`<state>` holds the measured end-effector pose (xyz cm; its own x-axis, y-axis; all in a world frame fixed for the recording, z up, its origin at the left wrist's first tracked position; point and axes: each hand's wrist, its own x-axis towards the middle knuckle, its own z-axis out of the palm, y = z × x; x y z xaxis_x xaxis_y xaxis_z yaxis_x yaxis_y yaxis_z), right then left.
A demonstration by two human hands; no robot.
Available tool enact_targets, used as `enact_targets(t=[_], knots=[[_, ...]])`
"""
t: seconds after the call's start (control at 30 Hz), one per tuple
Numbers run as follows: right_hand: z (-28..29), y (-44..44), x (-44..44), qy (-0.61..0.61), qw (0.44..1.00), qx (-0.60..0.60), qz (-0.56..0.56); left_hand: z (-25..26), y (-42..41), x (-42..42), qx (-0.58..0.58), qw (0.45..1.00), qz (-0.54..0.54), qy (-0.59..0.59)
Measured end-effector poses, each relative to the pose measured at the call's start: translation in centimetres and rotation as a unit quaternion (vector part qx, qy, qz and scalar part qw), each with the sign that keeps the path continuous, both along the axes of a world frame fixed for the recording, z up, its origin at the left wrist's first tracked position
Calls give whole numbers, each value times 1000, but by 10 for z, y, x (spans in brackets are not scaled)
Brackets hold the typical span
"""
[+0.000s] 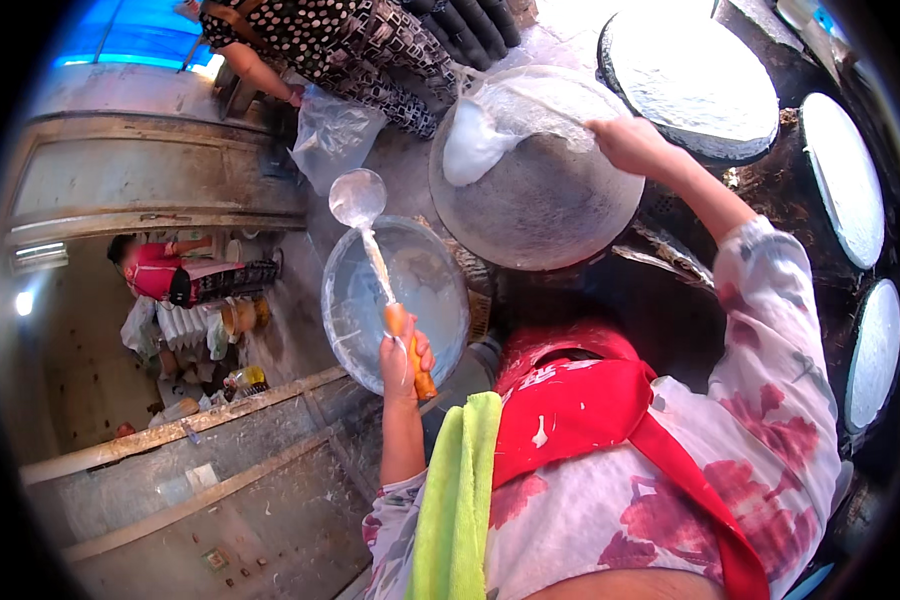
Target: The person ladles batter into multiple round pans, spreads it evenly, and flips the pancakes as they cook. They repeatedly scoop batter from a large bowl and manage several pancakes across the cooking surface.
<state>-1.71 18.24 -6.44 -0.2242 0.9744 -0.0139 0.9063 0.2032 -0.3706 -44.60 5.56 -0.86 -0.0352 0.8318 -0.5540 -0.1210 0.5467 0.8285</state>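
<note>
My left hand is closed around the orange handle of a metal ladle, whose batter-coated bowl sits above the far rim of a bucket. Pale liquid batter fills part of that bucket. My right hand is over a round griddle, its fingers closed on a thin, batter-coated spreading tool, most of it blurred. White batter lies as a thick pool on the griddle's far left, with a thinner smear beside it.
More round griddles covered in white sheets line the right side. A person in patterned clothes stands ahead with a clear plastic bag. Another person is beyond a doorway at left. Split firewood lies beside the griddle.
</note>
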Motion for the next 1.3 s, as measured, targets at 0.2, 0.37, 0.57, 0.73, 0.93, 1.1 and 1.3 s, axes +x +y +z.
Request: enact_targets(t=[0.2,0.37,0.57,0.73,0.93,1.1,1.3], knots=[[1,-20,-16,-11,987,-81,139,0,-3,2,-11,1000,3,4],[19,-33,13,40,992,-69,99,-5,-18,-7,-16,1000,14,7],[-2,21,-14,39,987,-46,149,-7,-14,-7,-11,1000,1,20],[20,-37,-16,10,976,-116,186,-6,-5,1,-15,996,-55,68],[29,-130,4,48,981,-144,122,-8,-38,4,-33,983,-124,134],[17,-237,12,77,994,-83,-2,-48,-71,9,53,924,-262,273],[-17,-322,-44,307,886,-169,-305,-36,-49,33,224,853,-351,315]])
